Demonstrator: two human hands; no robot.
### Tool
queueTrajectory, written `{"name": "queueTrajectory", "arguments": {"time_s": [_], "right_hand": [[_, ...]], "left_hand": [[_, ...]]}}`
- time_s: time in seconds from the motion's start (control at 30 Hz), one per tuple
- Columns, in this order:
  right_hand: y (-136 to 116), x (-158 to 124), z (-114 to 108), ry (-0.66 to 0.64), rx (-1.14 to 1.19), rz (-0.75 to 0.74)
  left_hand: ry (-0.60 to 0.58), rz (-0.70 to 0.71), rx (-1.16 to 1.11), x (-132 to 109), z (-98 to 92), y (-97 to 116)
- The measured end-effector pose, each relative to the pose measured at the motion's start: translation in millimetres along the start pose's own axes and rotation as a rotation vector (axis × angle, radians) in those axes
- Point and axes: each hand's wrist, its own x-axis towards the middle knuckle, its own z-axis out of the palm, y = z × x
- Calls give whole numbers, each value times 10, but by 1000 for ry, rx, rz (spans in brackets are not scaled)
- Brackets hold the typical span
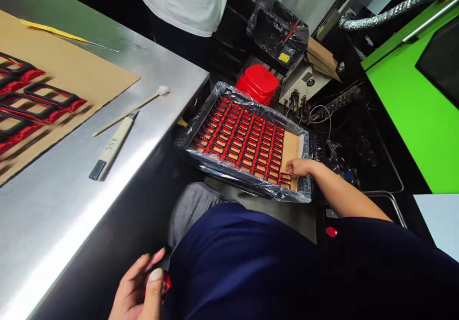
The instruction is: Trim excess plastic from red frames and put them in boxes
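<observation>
My right hand (pixel 299 167) reaches into a plastic-wrapped black tray (pixel 244 179), fingers curled together low over its right end. Just below the fingertips lies a small red-and-black rectangular frame (pixel 286 177); whether the fingers grip anything is hidden. Rows of similar frames (pixel 247 136) fill most of the tray, resting on brown cardboard (pixel 291 148). At the bottom of the view, my left hand (pixel 138 289) is partly closed around a small red piece (pixel 166 282), mostly covered by the thumb and fingers.
On the metal table (pixel 154 119) at left lie a cardboard sheet (pixel 107 78) with more red-and-black frames (pixel 53 95), a cotton-tipped stick (pixel 132 112), an A55 tool (pixel 113 148) and yellow tweezers (pixel 57 30). A person (pixel 186 4), a red bin (pixel 257 82) and a green machine (pixel 405 104) stand beyond.
</observation>
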Motion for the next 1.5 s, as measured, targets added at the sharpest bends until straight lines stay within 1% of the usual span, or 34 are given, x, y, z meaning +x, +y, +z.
{"name": "queueTrajectory", "arguments": {"time_s": [0.1,0.2,0.27,0.33,0.37,0.4,0.43,0.47,0.5,0.53,0.57,0.6,0.67,0.7,0.77,0.83,0.93,1.0,1.07,1.13,1.17,1.23,1.3,1.37,1.4,1.5], "right_hand": [[-124,-79,-118,0,-9,-13],[-266,-234,-307,85,-21,-72],[-427,-399,-406,169,-32,-163],[-708,-594,-397,210,-45,-324],[-899,-691,-332,202,-43,-444],[-1117,-785,-224,176,-33,-596],[-1353,-872,-76,135,26,-823],[-1596,-953,107,84,98,-1020],[-1835,-1027,313,5,142,-1178],[-2062,-1093,530,-90,148,-1282],[-2269,-1153,744,-135,149,-1348],[-2454,-1203,942,-144,123,-1401],[-2745,-1280,1245,-91,90,-1477],[-2852,-1307,1342,-57,84,-1512],[-2999,-1348,1436,-35,95,-1564],[-3065,-1380,1450,-87,103,-1578],[-3047,-1413,1467,-264,87,-1516],[-3005,-1413,1516,-349,82,-1487],[-2990,-1383,1567,-360,157,-1467],[-3029,-1325,1583,-369,333,-1395],[-3067,-1290,1571,-408,423,-1327],[-3155,-1227,1522,-538,538,-1175],[-3227,-1193,1469,-689,547,-1060],[-3263,-1198,1446,-811,514,-1003],[-3268,-1213,1450,-860,497,-989],[-3249,-1264,1501,-963,503,-942]], "left_hand": [[-2,-15,-97,-33,-1,-55],[3,-95,-251,-36,1,-114],[24,-170,-419,-25,32,-122],[19,-227,-625,-28,96,-87],[-6,-232,-723,-38,137,-56],[-27,-245,-796,-51,179,-18],[-26,-250,-854,-64,219,23],[-2,-225,-894,-75,251,63],[39,-193,-920,-84,272,98],[75,-172,-948,-95,281,127],[108,-167,-980,-112,277,149],[150,-161,-1014,-139,263,161],[236,-150,-1080,-226,223,155],[271,-143,-1109,-281,204,137],[327,-127,-1144,-394,185,73],[401,-94,-1113,-481,194,-19],[584,7,-941,-526,236,-174],[677,66,-839,-514,256,-254],[717,106,-774,-505,261,-295],[729,147,-703,-526,255,-298],[717,176,-650,-551,251,-289],[657,286,-438,-620,242,-266],[590,439,-143,-690,227,-249],[523,543,76,-737,200,-241],[488,552,115,-750,182,-238],[382,509,140,-775,136,-227]]}}
